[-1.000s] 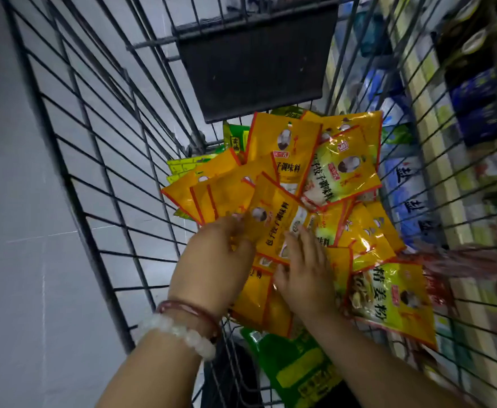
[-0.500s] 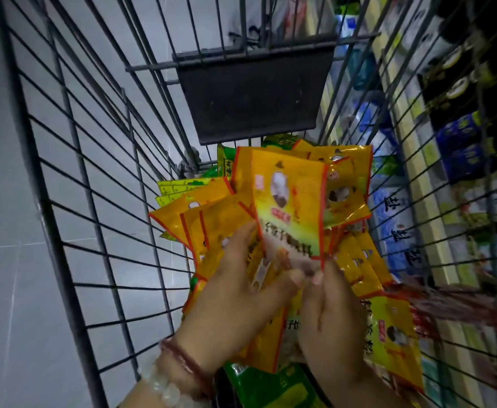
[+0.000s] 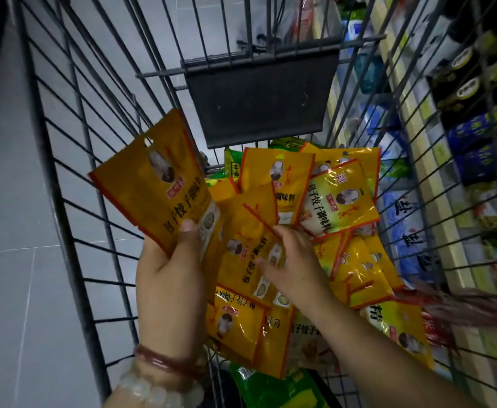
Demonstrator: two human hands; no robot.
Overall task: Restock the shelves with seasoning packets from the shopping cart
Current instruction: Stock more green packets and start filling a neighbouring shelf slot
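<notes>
I'd gather more before turning to the shelves; my left hand (image 3: 170,278) clenches 1 yellow seasoning packet (image 3: 159,184), thumb on its face, lifted above the shopping cart (image 3: 73,219); my right hand (image 3: 294,260) pinches another packet (image 3: 250,254) in the cart's pile; both glossy, red-edged, slippery, so I'd stack them squarely.

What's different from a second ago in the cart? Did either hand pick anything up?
The left hand has lifted one yellow seasoning packet up and to the left, clear of the pile, gripped under its thumb. The right hand has let go of that packet and gone back down onto the packets in the shopping cart, touching another one. The rest of the pile lies much as before.
</notes>
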